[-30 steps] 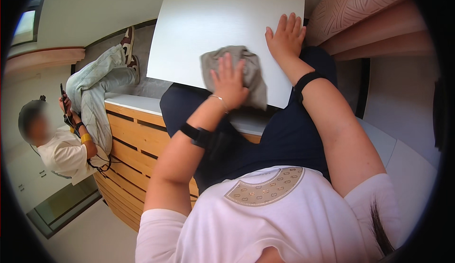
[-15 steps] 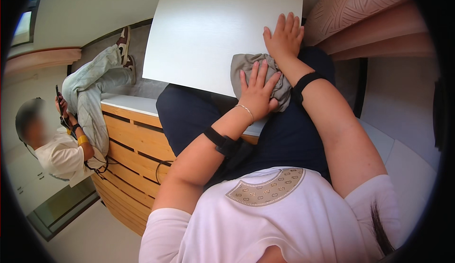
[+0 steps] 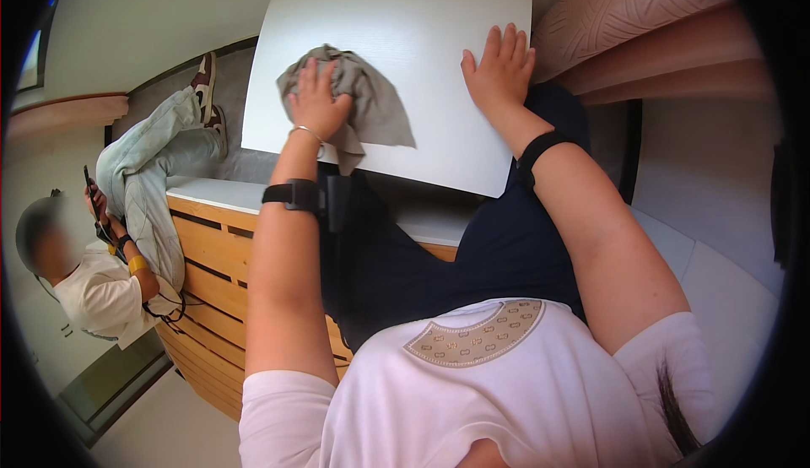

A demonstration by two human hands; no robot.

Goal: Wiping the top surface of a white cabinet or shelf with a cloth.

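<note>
My left hand presses a crumpled grey cloth onto a white tabletop, near the table's left side. The cloth bunches under my fingers and trails out to the right of them. My right hand lies flat on the same tabletop near its right edge, fingers spread, holding nothing. A black band sits on each wrist, and a thin bracelet on the left one.
Another person in a white shirt and light jeans sits at the left, legs up on a slatted wooden bench, holding a phone. A padded pink headboard rises at the upper right. My dark trousers are below the table.
My left hand has slid the grey cloth across the tabletop to the left and farther away. My right hand has stayed flat in about the same place.
</note>
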